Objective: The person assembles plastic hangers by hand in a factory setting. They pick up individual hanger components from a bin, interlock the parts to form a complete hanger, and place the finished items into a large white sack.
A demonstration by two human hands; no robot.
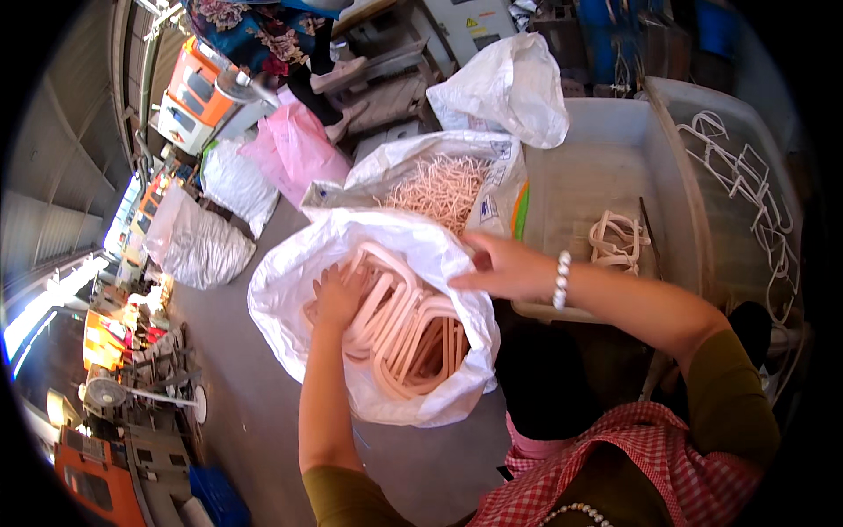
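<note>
A white woven sack (290, 263) stands in front of me with its mouth wide. Stacks of pale pink, rounded plastic frames (413, 307) fill it. My left hand (338, 297) lies on the frames at the left side, fingers spread. My right hand (509, 266) is at the sack's right rim, thumb and fingers apart; nothing shows between them. A string of white beads (561, 279) circles my right wrist.
Behind stands another sack (351, 195) of thin pink plastic scraps (439, 186). To the right are a grey plastic tub (562, 184) holding a few pink pieces (617, 239) and a second tub (746, 105) with white strands. Filled bags (198, 246) and a person's legs (320, 92) are far left.
</note>
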